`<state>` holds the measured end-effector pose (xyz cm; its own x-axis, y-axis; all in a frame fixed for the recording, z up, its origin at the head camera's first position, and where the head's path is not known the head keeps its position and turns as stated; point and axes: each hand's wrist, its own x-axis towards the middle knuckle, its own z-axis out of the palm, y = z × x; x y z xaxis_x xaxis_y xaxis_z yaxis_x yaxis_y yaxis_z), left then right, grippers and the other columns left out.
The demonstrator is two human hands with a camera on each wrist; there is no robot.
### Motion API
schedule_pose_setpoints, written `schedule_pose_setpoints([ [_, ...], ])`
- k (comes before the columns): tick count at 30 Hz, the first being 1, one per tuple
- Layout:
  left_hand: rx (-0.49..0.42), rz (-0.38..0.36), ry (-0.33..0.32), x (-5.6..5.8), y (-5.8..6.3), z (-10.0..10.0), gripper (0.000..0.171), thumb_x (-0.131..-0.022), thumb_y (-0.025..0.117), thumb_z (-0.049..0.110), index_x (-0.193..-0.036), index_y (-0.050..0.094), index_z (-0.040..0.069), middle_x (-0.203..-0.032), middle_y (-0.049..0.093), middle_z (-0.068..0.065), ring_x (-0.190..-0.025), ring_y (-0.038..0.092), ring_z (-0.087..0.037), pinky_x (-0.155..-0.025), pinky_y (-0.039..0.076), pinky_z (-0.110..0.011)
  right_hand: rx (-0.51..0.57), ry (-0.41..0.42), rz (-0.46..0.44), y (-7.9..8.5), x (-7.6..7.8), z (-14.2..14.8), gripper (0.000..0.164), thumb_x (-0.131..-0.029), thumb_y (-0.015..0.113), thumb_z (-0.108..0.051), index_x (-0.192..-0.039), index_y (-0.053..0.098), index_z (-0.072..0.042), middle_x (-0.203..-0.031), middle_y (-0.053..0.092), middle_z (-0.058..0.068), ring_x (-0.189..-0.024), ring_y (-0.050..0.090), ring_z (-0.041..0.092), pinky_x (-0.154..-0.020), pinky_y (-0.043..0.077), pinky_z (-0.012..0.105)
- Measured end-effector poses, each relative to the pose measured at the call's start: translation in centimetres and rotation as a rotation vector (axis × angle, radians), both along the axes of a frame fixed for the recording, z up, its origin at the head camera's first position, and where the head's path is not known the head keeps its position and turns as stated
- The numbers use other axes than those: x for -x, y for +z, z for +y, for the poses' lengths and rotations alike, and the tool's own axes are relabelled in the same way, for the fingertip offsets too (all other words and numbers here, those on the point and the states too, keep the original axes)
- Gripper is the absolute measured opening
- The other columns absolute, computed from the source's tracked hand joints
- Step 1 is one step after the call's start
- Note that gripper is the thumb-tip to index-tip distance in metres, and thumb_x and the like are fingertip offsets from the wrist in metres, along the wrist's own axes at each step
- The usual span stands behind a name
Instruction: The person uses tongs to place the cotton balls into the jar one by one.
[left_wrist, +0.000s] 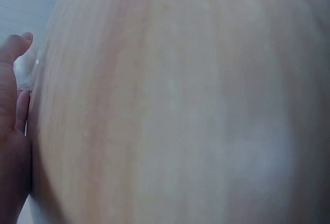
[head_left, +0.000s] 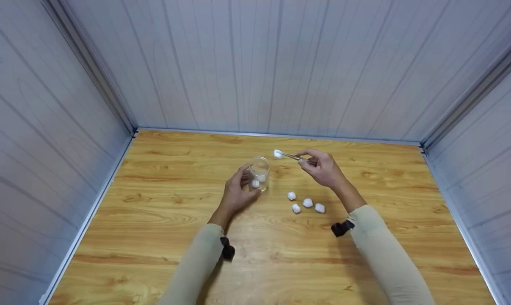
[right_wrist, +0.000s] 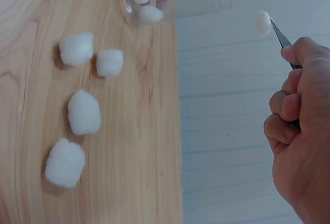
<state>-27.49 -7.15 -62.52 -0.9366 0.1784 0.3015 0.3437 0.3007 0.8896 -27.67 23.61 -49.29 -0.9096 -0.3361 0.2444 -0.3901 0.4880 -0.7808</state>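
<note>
My right hand grips a pair of metal tweezers, whose tips pinch a white cotton ball. This ball hangs above the table, just right of and higher than the mouth of a clear jar. Fingers and thumb of my left hand curl round the jar's left side and base. Inside it lie white cotton balls near the bottom. In the left wrist view only part of the left hand shows at the edge, with a bit of the jar behind the fingers.
Several loose cotton balls lie on the wooden table, to the right of the jar and below the right hand. Pale panel walls enclose the table at the back and both sides. Each wrist wears a small black camera.
</note>
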Motion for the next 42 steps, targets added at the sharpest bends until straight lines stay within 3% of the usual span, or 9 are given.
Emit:
schedule_pose_setpoints([
  [8, 0.026, -0.012, 0.005, 0.0, 0.0, 0.0, 0.084, -0.087, 0.092, 0.004, -0.161, 0.053, 0.009, -0.141, 0.07, -0.026, -0.132, 0.075, -0.043, -0.116, 0.066, -0.045, 0.004, 0.032, 0.029, 0.1, 0.1, -1.2, 0.023, -0.111, 0.068, -0.009, -0.131, 0.079, -0.005, -0.061, 0.058, -0.007, -0.049, 0.032, 0.001, -0.051, 0.032, 0.02],
  [24, 0.025, -0.027, -0.008, -0.1, 0.2, -0.1, 0.086, -0.088, 0.092, 0.004, -0.164, 0.051, 0.008, -0.144, 0.068, -0.028, -0.134, 0.073, -0.043, -0.117, 0.066, -0.047, 0.047, 0.061, -0.006, 0.5, 0.1, -3.3, 0.023, -0.111, 0.067, -0.008, -0.131, 0.078, -0.004, -0.059, 0.056, -0.007, -0.049, 0.033, 0.002, -0.051, 0.031, 0.02],
  [30, 0.022, -0.04, -0.005, -0.1, 0.2, 0.0, 0.086, -0.088, 0.092, 0.004, -0.164, 0.052, 0.009, -0.145, 0.068, -0.028, -0.135, 0.073, -0.043, -0.118, 0.065, -0.048, 0.056, 0.065, -0.009, 0.2, 0.3, -3.4, 0.023, -0.111, 0.067, -0.008, -0.131, 0.078, -0.004, -0.073, 0.075, 0.01, -0.05, 0.033, 0.002, -0.05, 0.033, 0.021],
  [38, 0.024, -0.025, 0.002, 0.0, 0.1, 0.0, 0.086, -0.086, 0.092, 0.002, -0.162, 0.053, 0.007, -0.141, 0.069, -0.027, -0.132, 0.074, -0.043, -0.117, 0.066, -0.045, 0.059, 0.071, -0.003, 0.0, 0.3, -3.5, 0.023, -0.11, 0.069, -0.008, -0.131, 0.077, -0.001, -0.086, 0.081, 0.022, -0.052, 0.04, 0.0, -0.053, 0.038, 0.021],
  [42, 0.022, -0.029, -0.002, -0.1, 0.1, 0.0, 0.086, -0.086, 0.092, 0.002, -0.162, 0.053, 0.01, -0.143, 0.069, -0.026, -0.132, 0.074, -0.042, -0.117, 0.066, -0.046, 0.064, 0.064, -0.002, -0.1, 0.3, -3.5, 0.023, -0.11, 0.069, -0.008, -0.13, 0.078, -0.003, -0.069, 0.072, 0.008, -0.05, 0.035, 0.0, -0.052, 0.035, 0.02],
])
